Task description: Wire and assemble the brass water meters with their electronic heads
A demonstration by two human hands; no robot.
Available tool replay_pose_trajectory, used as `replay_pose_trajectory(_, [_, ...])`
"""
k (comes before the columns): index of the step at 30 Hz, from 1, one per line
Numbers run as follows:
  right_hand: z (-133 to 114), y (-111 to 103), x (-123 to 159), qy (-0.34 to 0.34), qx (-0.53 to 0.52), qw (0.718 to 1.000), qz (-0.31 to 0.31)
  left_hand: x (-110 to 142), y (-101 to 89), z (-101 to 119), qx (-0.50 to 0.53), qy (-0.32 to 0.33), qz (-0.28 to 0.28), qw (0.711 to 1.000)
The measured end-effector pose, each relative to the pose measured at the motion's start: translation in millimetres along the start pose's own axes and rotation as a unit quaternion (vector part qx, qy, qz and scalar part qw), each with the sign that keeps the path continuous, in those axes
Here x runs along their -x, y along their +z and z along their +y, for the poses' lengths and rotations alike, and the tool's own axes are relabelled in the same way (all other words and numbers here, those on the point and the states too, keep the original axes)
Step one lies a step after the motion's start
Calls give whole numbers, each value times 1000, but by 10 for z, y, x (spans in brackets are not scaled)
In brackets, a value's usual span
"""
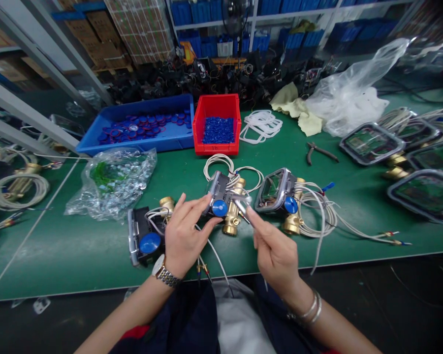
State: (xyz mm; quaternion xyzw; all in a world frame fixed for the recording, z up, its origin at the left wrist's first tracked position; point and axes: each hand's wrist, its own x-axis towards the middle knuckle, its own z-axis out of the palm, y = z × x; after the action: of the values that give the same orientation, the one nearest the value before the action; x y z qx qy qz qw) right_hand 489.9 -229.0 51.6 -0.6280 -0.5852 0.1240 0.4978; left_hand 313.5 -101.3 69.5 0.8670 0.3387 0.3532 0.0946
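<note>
In the middle lies a meter [230,211] with a black housing, a round blue cap and a brass pipe body. My left hand [184,233] grips its housing from the left, thumb near the blue cap and fingers along the top. My right hand [276,248] is closed, index finger pointing forward, around a small silver metal tool [240,200]. The tool's tip is blurred over the brass body, and I cannot make out its kind. A second meter [280,196] stands just beyond my right hand. A third meter [147,241] lies left of my left wrist.
Behind stand a blue tray [133,146] of blue caps and a red bin [217,148] of small blue parts. A plastic bag [112,182] of fittings lies left. White gaskets [262,125], pliers [322,152] and several clear-lidded meters [424,194] lie right. Cables trail toward the front edge.
</note>
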Motion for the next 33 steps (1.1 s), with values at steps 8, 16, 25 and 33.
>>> replay_pose_trajectory(8, [52,44,36,24,2,999,-30,3,-2,-3,0,-2,1,1000])
replay_pose_trajectory(16, [76,21,14,37,6,996,-79,17,-2,31,-20,-10,-7,1000])
replay_pose_trajectory(25, [223,-779,-237,58,182,952,240,-437,-462,204,-68,120,-145,980])
replay_pose_trajectory(33, [779,-868,-579,116,228,959,123,-1075,-147,-7,-65,149,-389,907])
